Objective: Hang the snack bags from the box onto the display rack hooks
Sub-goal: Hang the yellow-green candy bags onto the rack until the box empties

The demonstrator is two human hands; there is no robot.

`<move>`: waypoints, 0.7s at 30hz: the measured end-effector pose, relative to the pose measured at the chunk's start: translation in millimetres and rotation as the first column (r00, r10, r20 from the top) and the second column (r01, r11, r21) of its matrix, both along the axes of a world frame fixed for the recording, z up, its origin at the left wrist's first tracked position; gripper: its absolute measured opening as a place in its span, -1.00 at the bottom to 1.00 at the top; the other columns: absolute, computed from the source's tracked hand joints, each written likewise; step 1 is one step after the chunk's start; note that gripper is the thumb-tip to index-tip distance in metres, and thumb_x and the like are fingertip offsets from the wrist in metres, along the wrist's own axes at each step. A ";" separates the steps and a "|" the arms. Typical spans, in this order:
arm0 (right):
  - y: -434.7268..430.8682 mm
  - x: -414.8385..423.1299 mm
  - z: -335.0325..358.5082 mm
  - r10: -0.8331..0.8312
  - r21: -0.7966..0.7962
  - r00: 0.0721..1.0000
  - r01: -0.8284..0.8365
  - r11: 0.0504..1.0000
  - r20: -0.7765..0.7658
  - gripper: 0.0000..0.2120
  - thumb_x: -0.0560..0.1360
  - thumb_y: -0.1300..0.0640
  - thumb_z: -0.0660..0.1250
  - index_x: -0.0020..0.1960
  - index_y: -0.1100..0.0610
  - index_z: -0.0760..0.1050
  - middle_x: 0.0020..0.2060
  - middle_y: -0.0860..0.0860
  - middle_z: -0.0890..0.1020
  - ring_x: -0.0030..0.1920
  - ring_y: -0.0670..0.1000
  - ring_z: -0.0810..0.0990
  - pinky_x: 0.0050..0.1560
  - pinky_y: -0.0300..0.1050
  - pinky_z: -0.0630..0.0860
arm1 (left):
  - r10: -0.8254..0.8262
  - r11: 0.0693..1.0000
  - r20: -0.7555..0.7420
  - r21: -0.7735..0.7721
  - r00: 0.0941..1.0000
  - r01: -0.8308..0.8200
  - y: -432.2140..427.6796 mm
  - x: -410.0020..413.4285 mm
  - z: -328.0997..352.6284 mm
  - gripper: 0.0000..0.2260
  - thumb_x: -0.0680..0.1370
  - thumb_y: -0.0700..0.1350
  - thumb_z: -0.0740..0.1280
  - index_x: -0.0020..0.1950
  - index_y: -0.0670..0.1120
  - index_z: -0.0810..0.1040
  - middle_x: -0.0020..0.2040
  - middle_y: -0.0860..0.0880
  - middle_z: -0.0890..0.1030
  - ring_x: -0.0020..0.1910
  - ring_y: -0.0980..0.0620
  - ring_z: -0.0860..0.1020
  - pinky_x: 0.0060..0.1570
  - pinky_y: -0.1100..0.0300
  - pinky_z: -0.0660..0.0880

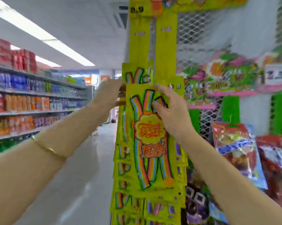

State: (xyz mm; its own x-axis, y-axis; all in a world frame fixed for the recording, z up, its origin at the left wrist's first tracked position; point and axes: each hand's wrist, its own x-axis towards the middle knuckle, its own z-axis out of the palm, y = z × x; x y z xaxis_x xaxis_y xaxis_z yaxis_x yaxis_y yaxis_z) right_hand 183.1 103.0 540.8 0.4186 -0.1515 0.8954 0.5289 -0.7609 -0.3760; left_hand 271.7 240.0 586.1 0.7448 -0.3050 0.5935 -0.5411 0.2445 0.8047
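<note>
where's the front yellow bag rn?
Head view, centre: yellow snack bag sits in front of the display strip below the 0.9 price tag, left hand at its upper left edge, right hand on its upper right.

Reaches forward and up with both arms, elbows nearly straight. Holds the left hand at the left edge of the snack bag, fingers apparently curled behind it, though blurred. Pinches the bag's upper right with the right hand, fingers bent.

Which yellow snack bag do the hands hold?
The front yellow bag, showing its whole orange flower logo. The left hand grips its upper left edge, the right hand its upper right; the others hang partly covered.
</note>
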 end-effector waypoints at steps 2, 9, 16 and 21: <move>-9.5 11.0 42.7 -0.061 -0.037 0.997 0.062 0.997 0.038 -0.56 0.52 0.32 0.24 0.39 0.15 0.34 0.32 0.02 0.41 0.28 -0.17 0.30 0.12 -0.63 0.10 | 0.070 0.996 0.096 -0.070 0.993 -0.063 -11.3 15.2 50.3 -0.85 0.55 -0.15 0.23 -0.22 -0.08 0.48 -0.35 0.04 0.54 -0.38 0.14 0.50 -0.35 0.24 0.44; -20.4 54.1 140.0 -0.086 -0.029 0.987 0.091 0.995 0.133 -0.57 0.54 0.35 0.19 0.40 0.20 0.30 0.37 0.08 0.37 0.37 0.01 0.30 0.19 -0.35 0.20 | 0.260 0.965 0.205 -0.082 0.943 -0.248 -41.6 54.1 142.7 -0.81 0.51 -0.03 0.19 -0.24 -0.09 0.44 -0.22 -0.08 0.47 -0.05 -0.05 0.46 0.08 0.02 0.47; -17.8 94.6 176.4 -0.121 -0.017 0.980 0.125 0.992 0.160 -0.60 0.50 0.39 0.20 0.33 0.22 0.34 0.29 0.16 0.37 0.24 0.05 0.39 -0.05 -0.45 0.31 | 0.288 0.951 0.147 -0.163 0.946 -0.264 -50.3 66.2 162.3 -0.57 0.47 0.06 0.39 0.10 -0.28 0.49 -0.06 -0.17 0.54 -0.09 -0.12 0.56 -0.27 0.12 0.46; -19.7 102.7 178.9 -0.125 0.013 0.984 0.124 0.992 0.124 -0.60 0.50 0.37 0.18 0.33 0.23 0.37 0.30 0.15 0.38 0.29 0.12 0.37 0.18 -0.19 0.34 | 0.295 0.947 0.162 -0.181 0.942 -0.266 -57.8 63.3 169.1 -0.77 0.47 -0.15 0.42 -0.26 -0.15 0.39 -0.10 -0.20 0.49 -0.13 -0.11 0.51 0.01 -0.03 0.53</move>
State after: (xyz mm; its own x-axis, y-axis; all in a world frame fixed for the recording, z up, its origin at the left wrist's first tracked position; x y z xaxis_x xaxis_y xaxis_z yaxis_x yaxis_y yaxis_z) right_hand 285.8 83.2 719.7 0.2815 -0.2006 0.9384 0.4732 -0.8217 -0.3176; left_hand 335.0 182.2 755.2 0.6597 0.0067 0.7515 -0.7408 0.1745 0.6487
